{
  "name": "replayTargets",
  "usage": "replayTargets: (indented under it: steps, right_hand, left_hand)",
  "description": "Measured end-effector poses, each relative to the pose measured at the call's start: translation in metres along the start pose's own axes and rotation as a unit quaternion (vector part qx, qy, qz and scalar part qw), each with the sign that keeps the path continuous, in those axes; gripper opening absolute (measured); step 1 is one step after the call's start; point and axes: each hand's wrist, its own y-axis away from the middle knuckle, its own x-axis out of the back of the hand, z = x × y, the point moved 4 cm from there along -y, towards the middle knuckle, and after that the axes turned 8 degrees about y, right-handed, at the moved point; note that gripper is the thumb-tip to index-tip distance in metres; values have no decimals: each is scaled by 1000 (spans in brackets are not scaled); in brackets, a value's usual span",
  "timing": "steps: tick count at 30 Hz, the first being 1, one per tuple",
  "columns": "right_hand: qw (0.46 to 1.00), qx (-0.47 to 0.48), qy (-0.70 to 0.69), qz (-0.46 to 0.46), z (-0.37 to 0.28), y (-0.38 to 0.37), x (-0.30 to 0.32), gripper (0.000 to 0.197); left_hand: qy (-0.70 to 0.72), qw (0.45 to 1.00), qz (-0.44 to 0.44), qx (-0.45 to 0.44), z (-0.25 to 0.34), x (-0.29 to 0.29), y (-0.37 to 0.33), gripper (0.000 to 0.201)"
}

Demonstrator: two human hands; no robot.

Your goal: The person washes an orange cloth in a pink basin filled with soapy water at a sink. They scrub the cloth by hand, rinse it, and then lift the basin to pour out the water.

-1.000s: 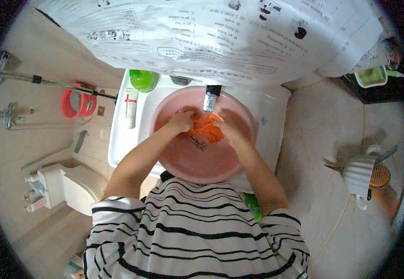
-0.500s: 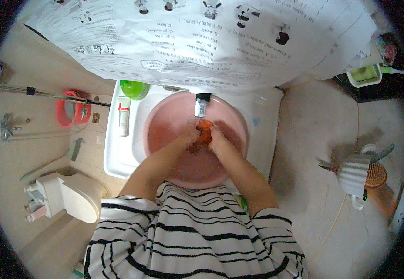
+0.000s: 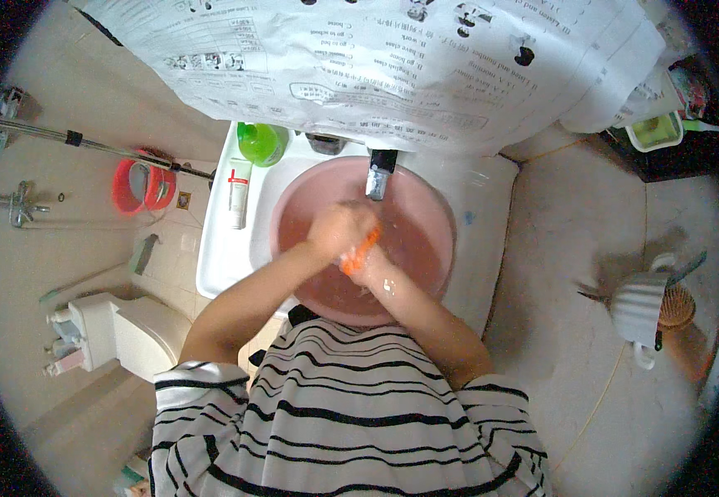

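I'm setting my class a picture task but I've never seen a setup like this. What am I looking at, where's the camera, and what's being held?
No machine here: these are a person's bare hands. The wide camera sits on the person's head, looking down; its lens bends straight edges. The left hand and right hand hold a bunched orange cloth between them, over a pink basin on a white sink under a tap. On the sink's left side are a tube and a green bottle.

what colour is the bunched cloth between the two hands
The cloth is bright orange; it shows best in the head view, though partly hidden.
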Motion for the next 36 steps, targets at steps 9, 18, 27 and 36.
replayTargets:
  steps: [9, 18, 27, 36]
  right_hand:
    - [974, 133, 59, -173, -33, 28, -9, 26]
    - [845, 127, 515, 72, -122, 70, 17, 47]
    - [792, 311, 519, 83, -155, 98, -11, 49]
    - [851, 69, 460, 243, -111, 37, 51, 51]
  left_hand:
    - [52, 999, -9, 15, 35, -7, 17, 21]
    - [414, 866, 13, 279, -40, 49, 24, 23]
    - [349, 911, 77, 203, -40, 77, 38, 42]
    - [-81, 938, -256, 221, -124, -51, 42, 57]
